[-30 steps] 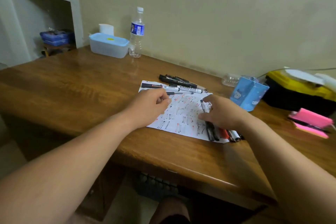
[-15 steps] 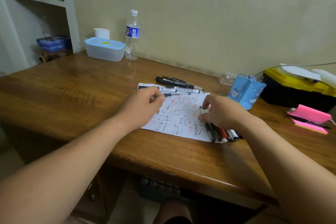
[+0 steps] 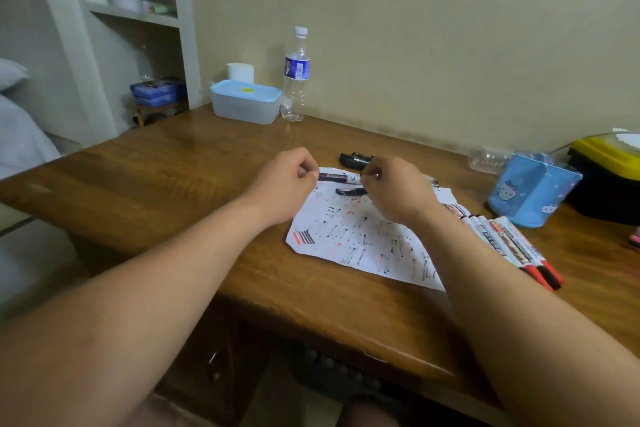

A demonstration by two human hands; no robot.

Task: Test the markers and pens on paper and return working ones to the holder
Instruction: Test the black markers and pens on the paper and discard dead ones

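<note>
The marker (image 3: pixel 337 178) is held just over the far edge of the paper (image 3: pixel 363 243) — the left hand (image 3: pixel 285 185) curls its fingers round one end and the right hand (image 3: pixel 398 192) pinches the other. It looks light, hard and a bit slippery, so it is best to grip the fat body tight — not just the tips.

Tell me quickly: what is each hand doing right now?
Left hand: pinches one end of the black-and-white marker pen.
Right hand: pinches its other end.
</note>
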